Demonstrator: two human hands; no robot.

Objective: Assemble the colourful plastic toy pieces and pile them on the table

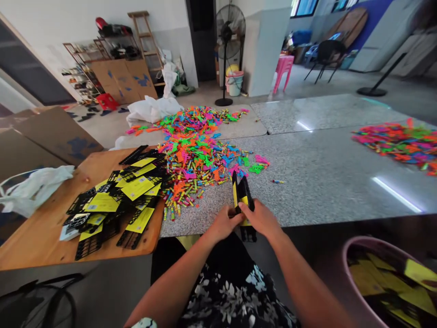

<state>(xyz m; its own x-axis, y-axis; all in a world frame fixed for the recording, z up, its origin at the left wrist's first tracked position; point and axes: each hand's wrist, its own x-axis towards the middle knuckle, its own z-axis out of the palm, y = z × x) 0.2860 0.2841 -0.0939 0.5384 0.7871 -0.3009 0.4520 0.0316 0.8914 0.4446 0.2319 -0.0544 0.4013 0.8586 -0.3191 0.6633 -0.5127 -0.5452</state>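
Observation:
Close to my body, at the front edge of the grey table, both hands grip a black plastic rack with yellow card (243, 191). My left hand (223, 223) closes on its left side. From the right, my right hand (261, 218) presses its thumb against the yellow part. The rack stands on end, its lower end below the table edge. Beyond it lies a heap of small colourful plastic pieces and striped tubes (194, 159). On the wooden board to the left is a pile of similar black racks with yellow cards (119, 196).
A pink tub (346, 255) with yellow-carded racks stands at lower right. Another colourful heap (403, 141) lies on the right of the grey table (317, 182). One striped tube (278, 181) lies apart. Cardboard boxes (51, 134) and a white bag (37, 187) are at left.

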